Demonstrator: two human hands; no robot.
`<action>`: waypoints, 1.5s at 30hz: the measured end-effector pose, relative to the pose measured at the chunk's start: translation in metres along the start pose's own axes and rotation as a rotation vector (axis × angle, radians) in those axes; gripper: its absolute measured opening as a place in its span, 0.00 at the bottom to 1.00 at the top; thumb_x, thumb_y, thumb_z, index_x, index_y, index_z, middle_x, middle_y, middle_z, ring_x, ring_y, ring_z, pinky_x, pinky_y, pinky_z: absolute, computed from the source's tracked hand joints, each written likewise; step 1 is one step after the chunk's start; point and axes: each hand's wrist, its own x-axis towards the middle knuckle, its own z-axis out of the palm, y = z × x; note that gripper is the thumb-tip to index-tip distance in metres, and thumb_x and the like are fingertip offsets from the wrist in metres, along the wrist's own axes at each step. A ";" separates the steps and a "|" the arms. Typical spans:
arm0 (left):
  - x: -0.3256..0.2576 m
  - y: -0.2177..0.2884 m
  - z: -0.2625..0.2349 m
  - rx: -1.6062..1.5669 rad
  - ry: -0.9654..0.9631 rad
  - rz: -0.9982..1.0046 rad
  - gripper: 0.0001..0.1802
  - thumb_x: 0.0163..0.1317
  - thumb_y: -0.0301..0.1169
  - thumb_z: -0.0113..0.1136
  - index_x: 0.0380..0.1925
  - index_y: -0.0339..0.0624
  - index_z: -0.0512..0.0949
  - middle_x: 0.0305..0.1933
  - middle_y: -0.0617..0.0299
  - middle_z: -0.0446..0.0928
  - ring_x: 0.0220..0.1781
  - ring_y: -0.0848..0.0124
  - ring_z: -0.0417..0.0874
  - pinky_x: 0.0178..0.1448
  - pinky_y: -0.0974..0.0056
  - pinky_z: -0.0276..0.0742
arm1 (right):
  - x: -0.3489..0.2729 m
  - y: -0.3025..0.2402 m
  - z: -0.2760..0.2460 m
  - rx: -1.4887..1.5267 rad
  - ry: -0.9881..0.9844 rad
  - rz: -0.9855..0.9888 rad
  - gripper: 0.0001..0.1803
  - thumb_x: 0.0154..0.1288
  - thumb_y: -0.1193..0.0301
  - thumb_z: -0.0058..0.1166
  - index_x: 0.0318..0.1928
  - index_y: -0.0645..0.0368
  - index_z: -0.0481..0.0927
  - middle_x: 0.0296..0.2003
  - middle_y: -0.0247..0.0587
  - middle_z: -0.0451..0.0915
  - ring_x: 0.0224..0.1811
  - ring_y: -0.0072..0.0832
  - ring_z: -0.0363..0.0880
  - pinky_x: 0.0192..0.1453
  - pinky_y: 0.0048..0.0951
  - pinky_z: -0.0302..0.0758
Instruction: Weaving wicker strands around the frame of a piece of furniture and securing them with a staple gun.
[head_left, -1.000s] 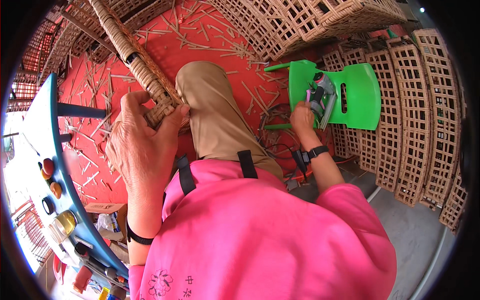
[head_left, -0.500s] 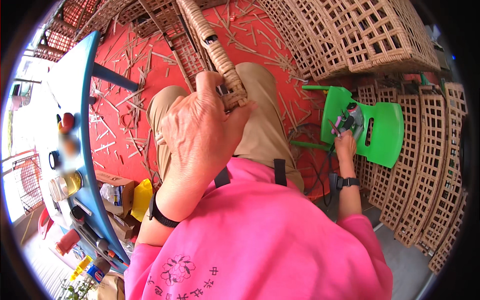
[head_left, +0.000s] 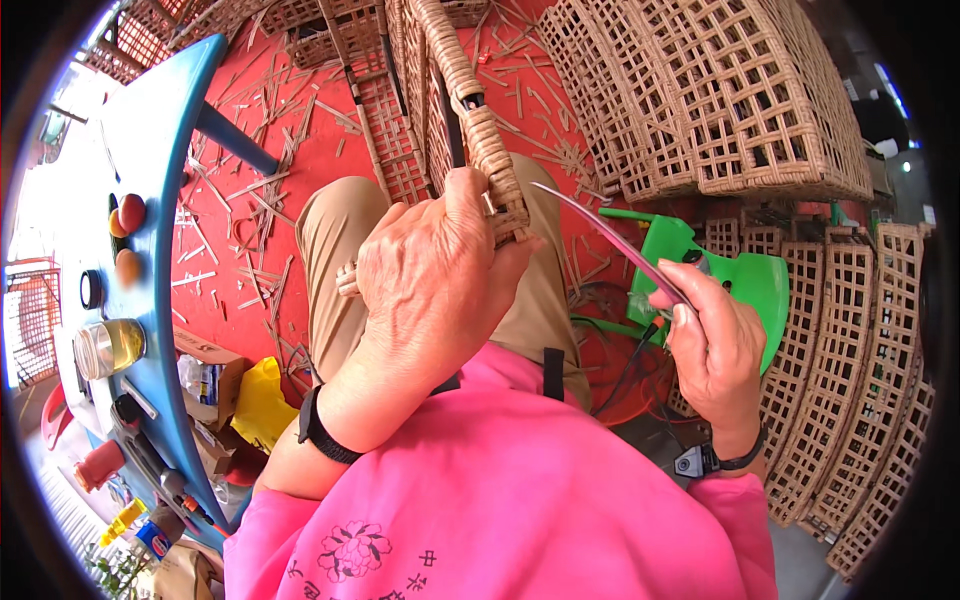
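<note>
We see a red floor [head_left: 300, 170] littered with cane offcuts, a blue worktop [head_left: 160, 130] at left, a green plastic stool [head_left: 755, 285], and stacked woven lattice panels [head_left: 730, 100] in daylight.

Left hand [head_left: 430, 285] clenched (knuckles up), right hand [head_left: 715, 345] pinching.

The left hand [head_left: 435, 285] is wrapped around the end of a woven rattan frame [head_left: 470, 120] that rises over the person's lap, fingers curled on its wrapped edge. The right hand [head_left: 715, 345] grips a slim curved metal blade [head_left: 605, 235], whose tip points toward the frame's end, just beside the left fingers. Behind the right hand stands a green plastic stool [head_left: 755, 285] on the red floor [head_left: 310, 150], which is strewn with rattan scraps. Stacked lattice panels [head_left: 720, 100] fill the right side; a blue tabletop [head_left: 155, 150] with jars curves along the left.
</note>
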 end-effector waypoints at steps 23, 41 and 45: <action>-0.002 -0.005 0.002 -0.061 0.042 0.036 0.26 0.48 0.43 0.73 0.42 0.41 0.73 0.23 0.56 0.78 0.30 0.56 0.82 0.36 0.54 0.74 | 0.016 -0.052 -0.016 -0.465 -0.131 -0.218 0.27 0.54 0.84 0.55 0.57 0.64 0.77 0.29 0.39 0.69 0.25 0.31 0.75 0.23 0.32 0.72; -0.004 -0.013 0.006 -0.063 0.096 0.107 0.24 0.48 0.39 0.73 0.40 0.40 0.73 0.23 0.56 0.78 0.29 0.57 0.82 0.37 0.55 0.75 | 0.001 -0.076 0.037 -0.934 -0.045 -0.392 0.23 0.56 0.82 0.54 0.54 0.76 0.75 0.27 0.42 0.72 0.20 0.22 0.68 0.17 0.21 0.69; -0.005 -0.013 0.001 -0.090 0.077 0.155 0.24 0.47 0.36 0.73 0.41 0.39 0.72 0.26 0.54 0.78 0.33 0.57 0.82 0.39 0.55 0.75 | -0.005 -0.075 0.049 -0.935 0.011 -0.347 0.23 0.56 0.82 0.54 0.55 0.76 0.75 0.28 0.43 0.72 0.20 0.22 0.68 0.17 0.20 0.69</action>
